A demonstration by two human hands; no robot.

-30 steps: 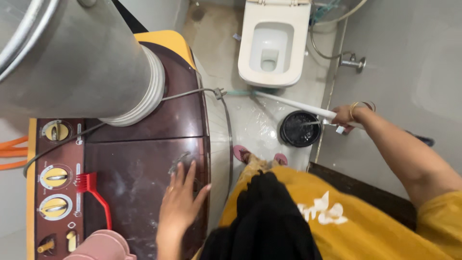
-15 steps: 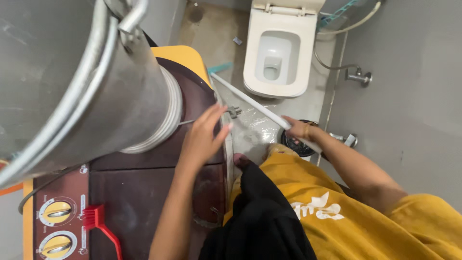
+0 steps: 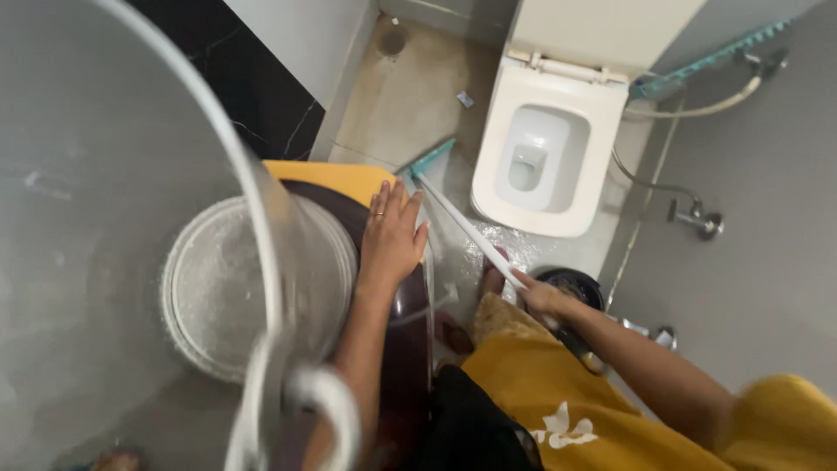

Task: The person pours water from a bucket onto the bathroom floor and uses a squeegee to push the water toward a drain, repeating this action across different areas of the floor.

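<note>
My right hand [image 3: 542,296] is closed around the white handle [image 3: 475,234] of a long floor wiper, gripping it partway up the shaft so that the teal blade [image 3: 432,158] at the far end lies on the wet floor [image 3: 410,96], just beside the front corner of the toilet [image 3: 545,148]. The handle slants down and away from me, crossing the gap between the toilet bowl and the washing machine [image 3: 410,340].

My left hand [image 3: 392,235] lies flat and spread, fingers apart and holding nothing, on the far right edge of the washing machine's dark lid, near its yellow corner [image 3: 327,174]. I judge that it rests there to steady me as I lean over the floor.

A black bucket [image 3: 575,283] stands on the floor just behind my right hand, below a wall tap [image 3: 697,218]. A hose [image 3: 697,109] loops along the grey wall beside the cistern.

A large grey metal vessel [image 3: 113,174] fills the left of the view, close and blurred; its rim sweeps across the washing machine and hides most of the lid. A ribbed round part [image 3: 244,288] shows beneath it, but I cannot tell what it belongs to. My yellow garment [image 3: 558,401] and a black cloth [image 3: 471,427] cover my feet, all but one toe end near the handle. The bucket's contents cannot be made out.
</note>
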